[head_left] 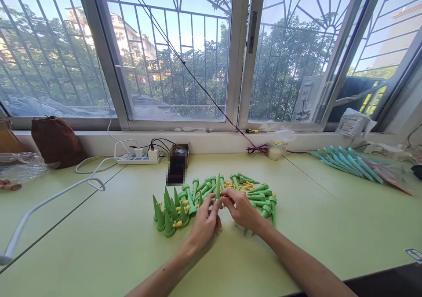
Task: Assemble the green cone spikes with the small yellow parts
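Observation:
Between my two hands a green plastic watering spike (218, 190) stands with its point up. My left hand (207, 220) grips its lower part from the left. The fingers of my right hand (240, 207) are pinched at its right side near the base; whether a small part is between them is hidden. Upright green spikes (168, 220) stand in a cluster left of my hands, with small yellow pieces (178, 223) among them. More green spikes (260, 196) lie to the right and behind. Several yellow pieces (242, 186) lie loose beyond my right hand.
At the back stand a power strip (135, 158) with cables, a small box (184, 152), a brown bag (57, 141) and a jar (276, 149). Turquoise packets (349, 160) lie back right. A white curved bar (49, 204) crosses the left side. Windows rise behind the table (99, 244).

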The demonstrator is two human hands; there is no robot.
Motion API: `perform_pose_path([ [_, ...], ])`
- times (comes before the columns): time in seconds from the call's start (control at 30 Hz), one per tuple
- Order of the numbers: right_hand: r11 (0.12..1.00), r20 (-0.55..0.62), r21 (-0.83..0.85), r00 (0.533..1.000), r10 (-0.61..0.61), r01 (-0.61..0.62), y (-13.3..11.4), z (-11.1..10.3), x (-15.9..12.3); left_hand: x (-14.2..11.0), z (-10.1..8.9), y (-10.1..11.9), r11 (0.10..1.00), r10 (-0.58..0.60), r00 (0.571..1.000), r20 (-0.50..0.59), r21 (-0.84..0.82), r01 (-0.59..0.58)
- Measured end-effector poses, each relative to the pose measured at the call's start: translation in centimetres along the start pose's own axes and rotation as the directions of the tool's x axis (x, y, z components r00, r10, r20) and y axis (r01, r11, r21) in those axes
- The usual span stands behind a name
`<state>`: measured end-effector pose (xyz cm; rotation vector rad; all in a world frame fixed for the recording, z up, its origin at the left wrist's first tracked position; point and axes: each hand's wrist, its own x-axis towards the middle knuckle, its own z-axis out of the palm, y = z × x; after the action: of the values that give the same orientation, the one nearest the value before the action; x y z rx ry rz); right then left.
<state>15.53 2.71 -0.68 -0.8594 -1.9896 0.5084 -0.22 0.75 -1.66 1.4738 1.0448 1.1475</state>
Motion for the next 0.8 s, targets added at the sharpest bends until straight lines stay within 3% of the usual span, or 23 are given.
perform_pose_path([
  [0.33, 0.998, -0.005, -0.037, 0.999, 0.044, -0.044, 0.6, 0.0, 0.1, -0.5, 0.1, 0.6, 1.0, 0.013, 0.998, 0.061, 0.02, -0.014],
  [0.8, 0.999, -0.078, -0.036, 0.997, 0.014, -0.017, -0.4, 0.0, 0.2, -0.3, 0.2, 0.5, 0.997, 0.071, 0.997, -0.028, 0.026, -0.07],
])
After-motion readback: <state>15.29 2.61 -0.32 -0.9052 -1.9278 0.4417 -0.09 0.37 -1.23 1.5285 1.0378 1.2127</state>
